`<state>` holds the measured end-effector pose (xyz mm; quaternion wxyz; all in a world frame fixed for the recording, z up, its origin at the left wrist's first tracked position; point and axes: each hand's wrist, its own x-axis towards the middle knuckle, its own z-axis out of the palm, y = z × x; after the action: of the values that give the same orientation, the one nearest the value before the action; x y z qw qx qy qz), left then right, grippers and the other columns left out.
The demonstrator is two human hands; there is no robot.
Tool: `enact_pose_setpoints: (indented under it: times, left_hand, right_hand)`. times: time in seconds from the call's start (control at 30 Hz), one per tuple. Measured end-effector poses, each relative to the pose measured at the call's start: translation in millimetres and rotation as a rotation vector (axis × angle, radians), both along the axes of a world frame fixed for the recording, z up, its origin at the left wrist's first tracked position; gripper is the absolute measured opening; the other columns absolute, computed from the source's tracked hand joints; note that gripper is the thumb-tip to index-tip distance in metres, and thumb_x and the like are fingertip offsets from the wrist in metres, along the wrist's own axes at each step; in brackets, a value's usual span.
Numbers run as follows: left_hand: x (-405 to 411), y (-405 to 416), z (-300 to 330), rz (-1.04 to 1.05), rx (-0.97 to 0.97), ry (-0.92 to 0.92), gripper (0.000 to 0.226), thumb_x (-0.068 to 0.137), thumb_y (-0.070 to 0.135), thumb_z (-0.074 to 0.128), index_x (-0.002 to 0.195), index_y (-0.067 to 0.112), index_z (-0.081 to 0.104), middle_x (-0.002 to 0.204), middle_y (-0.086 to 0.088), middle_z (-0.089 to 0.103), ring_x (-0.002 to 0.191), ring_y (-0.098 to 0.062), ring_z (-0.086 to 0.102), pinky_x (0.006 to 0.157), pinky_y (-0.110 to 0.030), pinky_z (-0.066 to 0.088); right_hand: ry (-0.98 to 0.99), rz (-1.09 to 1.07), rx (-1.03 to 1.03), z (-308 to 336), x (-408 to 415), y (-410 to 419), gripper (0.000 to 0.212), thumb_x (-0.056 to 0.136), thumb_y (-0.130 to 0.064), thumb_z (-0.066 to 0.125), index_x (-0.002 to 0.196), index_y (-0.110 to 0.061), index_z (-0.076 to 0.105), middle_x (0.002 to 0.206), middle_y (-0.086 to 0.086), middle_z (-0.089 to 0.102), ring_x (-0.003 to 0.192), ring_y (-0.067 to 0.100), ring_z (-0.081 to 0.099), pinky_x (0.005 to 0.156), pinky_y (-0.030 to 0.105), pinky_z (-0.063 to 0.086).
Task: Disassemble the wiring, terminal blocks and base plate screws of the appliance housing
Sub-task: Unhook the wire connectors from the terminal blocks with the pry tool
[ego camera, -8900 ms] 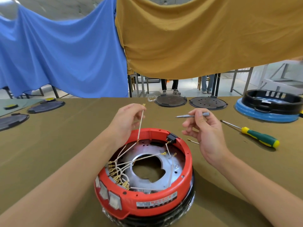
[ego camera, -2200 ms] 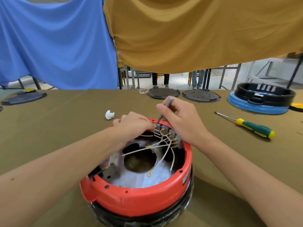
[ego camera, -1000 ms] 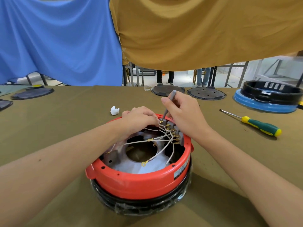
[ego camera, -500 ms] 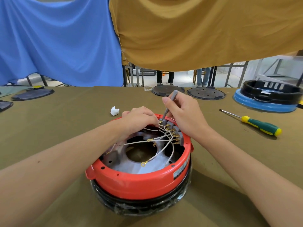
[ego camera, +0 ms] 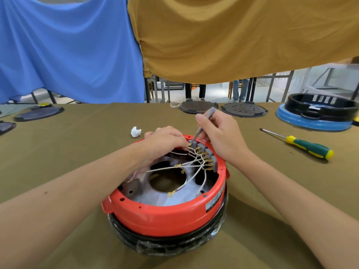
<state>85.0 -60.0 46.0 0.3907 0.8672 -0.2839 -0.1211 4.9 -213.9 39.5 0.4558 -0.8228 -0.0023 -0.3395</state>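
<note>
- My right hand [ego camera: 223,138] grips a grey tool [ego camera: 204,123] at the terminal blocks [ego camera: 206,154]; my left hand [ego camera: 167,140] pinches a wire there.
- Red housing [ego camera: 167,216] sits on the surface [ego camera: 77,144]; some white wires [ego camera: 186,183] hang loose, most terminals and screws remain.

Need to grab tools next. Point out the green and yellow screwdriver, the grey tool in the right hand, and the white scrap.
green and yellow screwdriver [ego camera: 308,146], head view, on its handle.
grey tool [ego camera: 202,126], head view, mid-shaft.
white scrap [ego camera: 135,131], head view, its middle.

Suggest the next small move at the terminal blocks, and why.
Probably lever the spade connector free and pull its wire out. The right hand holds the grey tool tip-down on the farthest terminal block, and the left hand pinches at that connector.
</note>
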Motion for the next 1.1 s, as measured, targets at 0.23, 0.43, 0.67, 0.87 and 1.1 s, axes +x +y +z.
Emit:
enact_pose_setpoints:
  times: [0.23, 0.43, 0.67, 0.87, 1.1]
  left_hand:
    - [0, -1, 0, 0.01, -0.001, -0.021, 0.028, 0.058, 0.043, 0.062, 0.076, 0.025, 0.074, 0.115, 0.009, 0.059, 0.122, -0.022, 0.046, 0.111, -0.045, 0.029]
    - [0, -1, -1, 0.022, -0.01, 0.008, 0.029, 0.055, 0.041, 0.064, 0.074, 0.022, 0.074, 0.117, 0.008, 0.058, 0.122, -0.025, 0.046, 0.11, -0.044, 0.031]
    - [1, -1, -1, 0.011, 0.002, 0.009, 0.03, 0.056, 0.043, 0.063, 0.073, 0.02, 0.074, 0.117, 0.01, 0.057, 0.123, -0.025, 0.044, 0.111, -0.045, 0.03]
    - [-1, -1, 0, 0.021, -0.015, 0.001, 0.024, 0.055, 0.043, 0.064, 0.071, 0.027, 0.075, 0.116, 0.012, 0.058, 0.123, -0.024, 0.046, 0.11, -0.044, 0.032]
    - [-3, -2, 2, 0.02, 0.002, -0.007, 0.023, 0.056, 0.042, 0.063, 0.072, 0.03, 0.074, 0.115, 0.012, 0.059, 0.121, -0.021, 0.046, 0.11, -0.043, 0.031]
  right_hand:
    - [-0.028, 0.042, -0.331, 8, -5, 4, 0.027, 0.102, -0.034, 0.053, 0.086, -0.013, 0.062, 0.071, 0.002, 0.069, 0.068, 0.02, 0.068, 0.068, 0.046, 0.054]
    - [0.07, 0.034, 0.009, 8, 7, -2, 0.03, 0.102, -0.032, 0.054, 0.082, -0.01, 0.062, 0.057, -0.007, 0.062, 0.053, 0.008, 0.059, 0.061, 0.029, 0.052]
    - [0.095, 0.018, 0.084, 7, 10, -2, 0.033, 0.102, -0.032, 0.054, 0.082, -0.007, 0.061, 0.056, -0.004, 0.06, 0.051, 0.009, 0.056, 0.06, 0.032, 0.051]
    - [-0.039, 0.017, -0.245, 8, -2, 5, 0.03, 0.102, -0.035, 0.052, 0.086, -0.011, 0.061, 0.07, 0.005, 0.066, 0.067, 0.025, 0.066, 0.069, 0.049, 0.053]
    - [-0.013, 0.031, -0.276, 11, 0, 5, 0.03, 0.102, -0.035, 0.052, 0.087, -0.011, 0.061, 0.073, 0.009, 0.067, 0.071, 0.028, 0.066, 0.072, 0.051, 0.053]
